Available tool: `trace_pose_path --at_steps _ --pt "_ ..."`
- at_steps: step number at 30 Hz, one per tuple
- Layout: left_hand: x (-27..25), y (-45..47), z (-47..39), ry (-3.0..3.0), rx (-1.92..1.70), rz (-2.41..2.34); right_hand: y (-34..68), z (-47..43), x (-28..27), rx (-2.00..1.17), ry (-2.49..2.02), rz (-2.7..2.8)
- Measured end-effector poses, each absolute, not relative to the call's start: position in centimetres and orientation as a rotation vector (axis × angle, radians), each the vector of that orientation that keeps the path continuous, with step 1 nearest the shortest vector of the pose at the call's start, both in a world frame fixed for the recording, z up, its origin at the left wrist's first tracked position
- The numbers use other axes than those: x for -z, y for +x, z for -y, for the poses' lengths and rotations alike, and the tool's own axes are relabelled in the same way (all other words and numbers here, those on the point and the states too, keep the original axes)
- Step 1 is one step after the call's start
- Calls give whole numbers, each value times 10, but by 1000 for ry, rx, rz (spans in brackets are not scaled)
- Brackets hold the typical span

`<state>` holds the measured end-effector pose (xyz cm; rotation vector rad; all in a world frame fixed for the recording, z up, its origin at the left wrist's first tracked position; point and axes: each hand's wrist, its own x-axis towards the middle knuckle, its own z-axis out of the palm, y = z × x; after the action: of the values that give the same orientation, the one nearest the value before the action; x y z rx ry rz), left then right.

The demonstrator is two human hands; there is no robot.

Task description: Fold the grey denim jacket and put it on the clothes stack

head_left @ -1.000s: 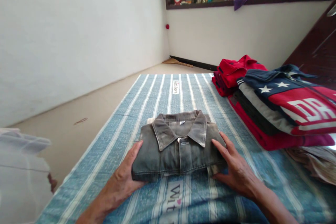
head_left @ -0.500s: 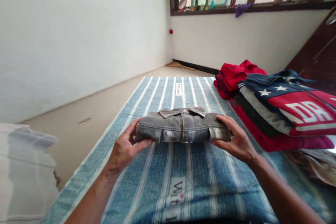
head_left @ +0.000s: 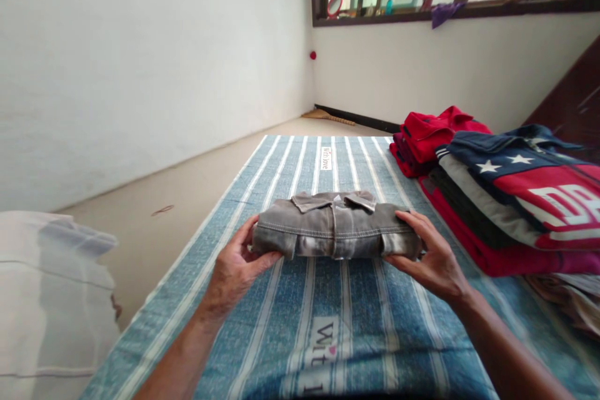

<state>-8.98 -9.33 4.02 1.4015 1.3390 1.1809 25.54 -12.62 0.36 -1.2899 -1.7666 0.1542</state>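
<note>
A grey denim garment [head_left: 323, 225], folded into a thick flat bundle with a small collar and stitched seams on show, is between my two hands. My left hand [head_left: 241, 262] grips its left end, thumb at the lower front edge and fingers around the side. At the right end, my right hand [head_left: 426, 256] pinches it the same way, fingers on top and thumb below. Under it spreads a blue striped cloth [head_left: 262, 337] with "With love" patches. Whether the bundle rests on the cloth or hovers just above it, I cannot tell.
To the right are a stack of folded clothes topped by a red and navy jacket [head_left: 529, 181] and a smaller red pile [head_left: 435, 137]. Pale fabric [head_left: 51, 300] stands at the lower left. Behind lie a broom [head_left: 328, 117] and a window sill [head_left: 384, 17] with small items.
The whole scene has shifted slightly right in view as the camera turned a little left. Both hands keep the same hold on the folded garment.
</note>
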Motion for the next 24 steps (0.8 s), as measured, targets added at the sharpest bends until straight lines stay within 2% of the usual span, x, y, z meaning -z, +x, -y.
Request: trace_pose_path --at_steps 7,11,16,24 --pt "-4 -107 123 1480 -985 -1363 241 163 35 -32 -1324 1844" --pt "3 -123 125 1571 -878 -1306 240 175 41 -68 -1375 1869" --pt "-10 -122 110 1365 -863 -1256 246 177 27 -240 -1406 1827" --pt "-32 -93 80 1145 -881 -1453 238 115 0 -782 -1720 1232"
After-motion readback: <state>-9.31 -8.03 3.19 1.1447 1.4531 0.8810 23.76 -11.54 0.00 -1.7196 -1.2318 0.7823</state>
